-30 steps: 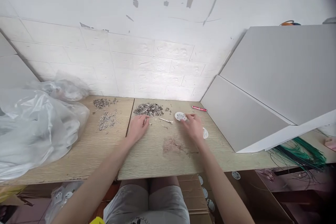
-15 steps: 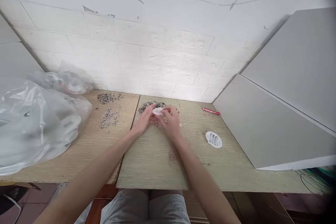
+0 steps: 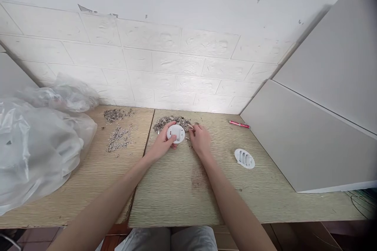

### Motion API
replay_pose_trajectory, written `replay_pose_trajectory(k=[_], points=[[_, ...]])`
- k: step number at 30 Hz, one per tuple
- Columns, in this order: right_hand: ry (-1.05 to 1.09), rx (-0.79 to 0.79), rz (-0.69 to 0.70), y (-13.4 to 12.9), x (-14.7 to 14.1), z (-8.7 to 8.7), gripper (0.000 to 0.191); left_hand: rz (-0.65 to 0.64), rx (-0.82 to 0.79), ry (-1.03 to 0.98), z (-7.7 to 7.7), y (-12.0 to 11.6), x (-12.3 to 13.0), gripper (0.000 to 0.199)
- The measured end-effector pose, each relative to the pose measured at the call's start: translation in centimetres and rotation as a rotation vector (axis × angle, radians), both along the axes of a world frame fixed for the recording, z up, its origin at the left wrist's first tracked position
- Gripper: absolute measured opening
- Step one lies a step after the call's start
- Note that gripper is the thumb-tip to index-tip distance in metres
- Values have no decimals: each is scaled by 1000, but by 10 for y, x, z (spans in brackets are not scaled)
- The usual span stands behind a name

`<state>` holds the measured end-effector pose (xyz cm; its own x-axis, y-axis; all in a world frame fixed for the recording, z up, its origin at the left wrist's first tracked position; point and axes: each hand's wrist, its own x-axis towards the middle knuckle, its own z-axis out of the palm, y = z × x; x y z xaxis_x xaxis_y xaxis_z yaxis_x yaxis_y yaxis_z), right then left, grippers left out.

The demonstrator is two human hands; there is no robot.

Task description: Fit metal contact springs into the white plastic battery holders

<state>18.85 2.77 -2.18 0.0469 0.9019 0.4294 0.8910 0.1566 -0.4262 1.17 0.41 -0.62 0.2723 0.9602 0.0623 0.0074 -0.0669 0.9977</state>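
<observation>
My left hand [image 3: 163,144] holds a round white plastic disc [image 3: 176,133] up off the wooden table [image 3: 176,188], its face turned toward me. Just to its right, my right hand [image 3: 200,139] rests on the table with its fingertips pinching something thin and small near a heap of small metal parts [image 3: 171,120]; the piece is too small to identify. A second white plastic disc [image 3: 244,158] with slots lies flat on the table, to the right of my right hand.
Two more piles of small metal parts [image 3: 119,138] lie on the left board. Clear plastic bags [image 3: 38,141] fill the table's left side. A red pen [image 3: 239,124] lies by a large slanted grey board [image 3: 312,133] at right. A white brick wall stands behind.
My right hand took the white disc from the right side and brought it to the middle, my left hand has taken hold of it, and my right hand moved off to the metal parts.
</observation>
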Motion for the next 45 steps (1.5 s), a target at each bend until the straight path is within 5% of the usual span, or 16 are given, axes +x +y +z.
replay_pose_trajectory(k=[10,19,24,37,45], points=[[281,289,35,5,-10,0,12,120,-96,55,3,9,15,38],[460,231,296,-13,-19,8,3,36,-120,-96,0,8,9,38],[457,169,344,-14,-15,8,23,42,-89,-15,3,6,9,42],[896,-41,259,-18,-19,13,16,82,-29,-44,5,0,10,35],[974,24,246,-13,-14,13,21,93,-20,-29,3,2,11,33]])
